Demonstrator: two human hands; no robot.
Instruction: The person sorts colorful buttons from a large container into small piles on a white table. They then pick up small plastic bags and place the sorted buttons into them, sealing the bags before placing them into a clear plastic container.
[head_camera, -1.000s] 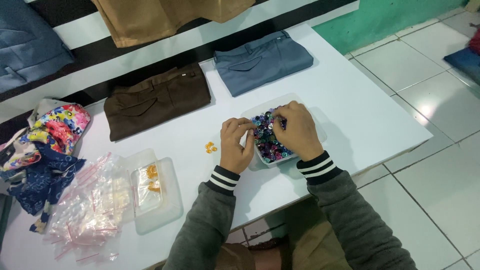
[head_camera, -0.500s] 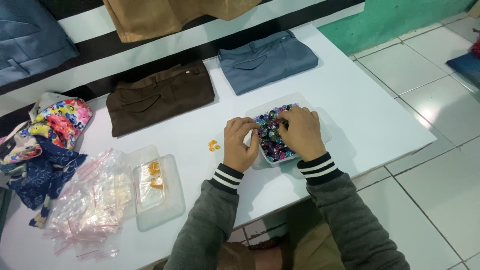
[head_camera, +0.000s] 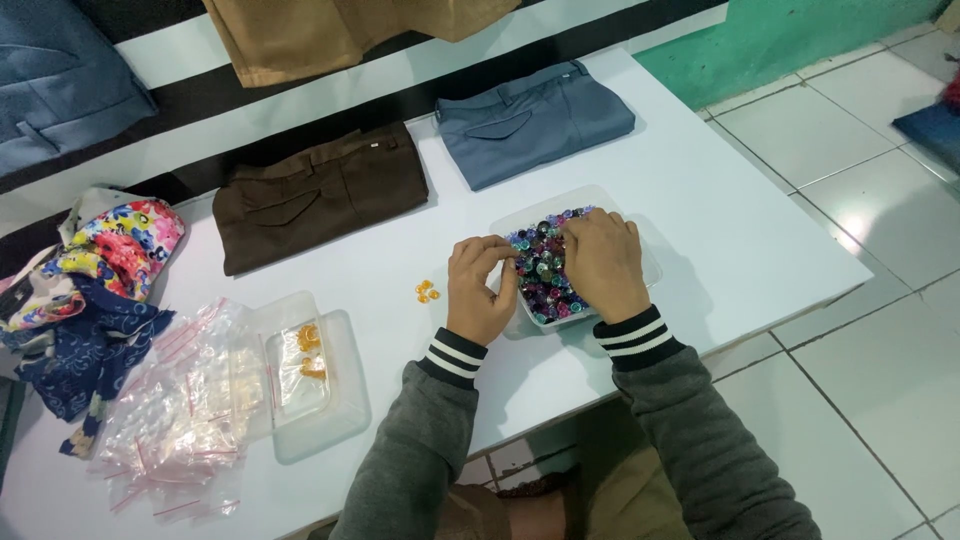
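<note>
A clear plastic container (head_camera: 648, 262) full of mixed coloured beads (head_camera: 543, 267) sits on the white table (head_camera: 720, 200). My right hand (head_camera: 603, 262) lies palm down over the beads, fingers digging among them. My left hand (head_camera: 480, 288) rests at the container's left edge with its fingertips pinched together over the beads; whether a bead is between them I cannot see. A few orange beads (head_camera: 427, 291) lie loose on the table just left of my left hand.
A second clear container (head_camera: 340, 415) with orange beads and a pile of small zip bags (head_camera: 165, 420) lie at the front left. Folded brown trousers (head_camera: 320, 205) and grey-blue trousers (head_camera: 535, 120) lie behind. Floral fabric (head_camera: 90, 270) is heaped at the far left. Tiled floor lies right.
Both hands stay over the bead container, fingers shifting slightly among the beads. The view has drifted a little; nothing else has moved.
</note>
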